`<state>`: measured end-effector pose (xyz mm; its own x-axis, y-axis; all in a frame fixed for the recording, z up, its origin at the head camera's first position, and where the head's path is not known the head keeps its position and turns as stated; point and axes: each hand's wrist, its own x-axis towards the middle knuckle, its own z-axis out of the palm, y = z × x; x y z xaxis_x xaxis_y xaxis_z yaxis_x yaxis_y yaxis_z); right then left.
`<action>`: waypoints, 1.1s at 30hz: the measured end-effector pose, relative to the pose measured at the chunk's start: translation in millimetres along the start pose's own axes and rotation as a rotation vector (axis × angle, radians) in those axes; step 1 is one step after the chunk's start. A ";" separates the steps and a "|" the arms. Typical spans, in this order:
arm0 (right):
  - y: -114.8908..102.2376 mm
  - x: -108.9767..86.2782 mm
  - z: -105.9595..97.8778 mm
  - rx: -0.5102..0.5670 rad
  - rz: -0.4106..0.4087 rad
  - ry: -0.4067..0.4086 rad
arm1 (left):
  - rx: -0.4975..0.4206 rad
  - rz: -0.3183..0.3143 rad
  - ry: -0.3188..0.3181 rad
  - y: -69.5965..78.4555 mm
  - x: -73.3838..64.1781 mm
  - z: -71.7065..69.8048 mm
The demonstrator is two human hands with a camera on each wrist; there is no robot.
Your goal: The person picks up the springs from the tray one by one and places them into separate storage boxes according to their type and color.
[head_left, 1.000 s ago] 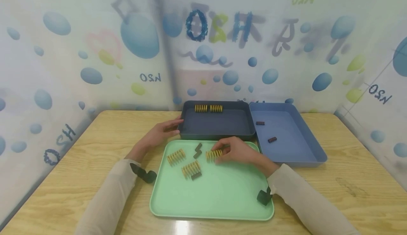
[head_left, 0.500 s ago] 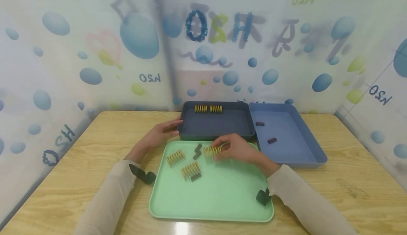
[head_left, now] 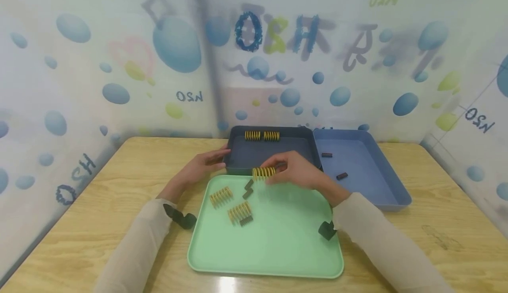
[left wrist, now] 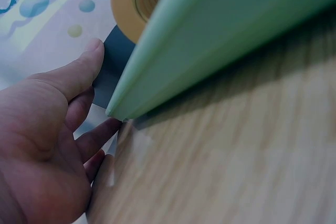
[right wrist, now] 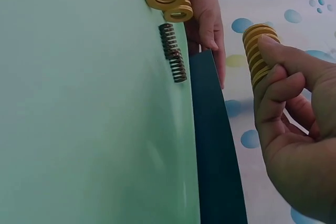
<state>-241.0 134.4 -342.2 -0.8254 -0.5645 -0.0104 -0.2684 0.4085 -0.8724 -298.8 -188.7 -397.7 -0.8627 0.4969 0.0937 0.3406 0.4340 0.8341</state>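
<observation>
My right hand (head_left: 298,172) pinches a yellow coil spring (head_left: 263,173) between thumb and fingers. In the right wrist view the held spring (right wrist: 255,52) is up off the green tray (head_left: 274,244). The head view has it over that tray's far rim, close to the dark tray (head_left: 274,154). My left hand (head_left: 200,168) rests with extended fingers against the dark tray's left side. Two yellow springs (head_left: 239,212) and three small dark springs (head_left: 246,220) lie on the green tray. Along the dark tray's back wall sit two more yellow springs (head_left: 271,136).
A blue tray (head_left: 367,187) stands right of the dark one, holding two small dark springs (head_left: 341,176). All three trays are on a wooden table (head_left: 428,222). A patterned curtain-like backdrop (head_left: 254,99) rises behind the table.
My right hand has lifted the yellow spring from the green tray and carried it away from me, toward the dark tray. The left hand has stayed at the dark tray's side.
</observation>
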 end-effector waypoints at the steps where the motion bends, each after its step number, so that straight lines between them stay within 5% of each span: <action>1: -2.2 1.2 -1.0 -0.003 0.009 0.004 | -0.004 0.003 -0.001 0.5 0.0 0.2; 8: -22.5 6.9 -5.9 0.014 0.050 0.032 | -0.014 -0.001 0.002 -0.9 -1.2 0.8; 15: 7.7 35.6 -11.7 0.048 0.069 0.067 | -0.024 -0.008 0.002 0.4 -1.5 1.2; 33: 37.3 67.2 -19.8 0.041 0.198 0.144 | -0.018 -0.005 0.003 1.4 0.3 0.2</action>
<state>-316.3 126.0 -365.8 -0.9231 -0.3666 -0.1161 -0.0759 0.4697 -0.8795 -298.5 -187.8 -396.6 -0.8656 0.4925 0.0909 0.3294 0.4232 0.8440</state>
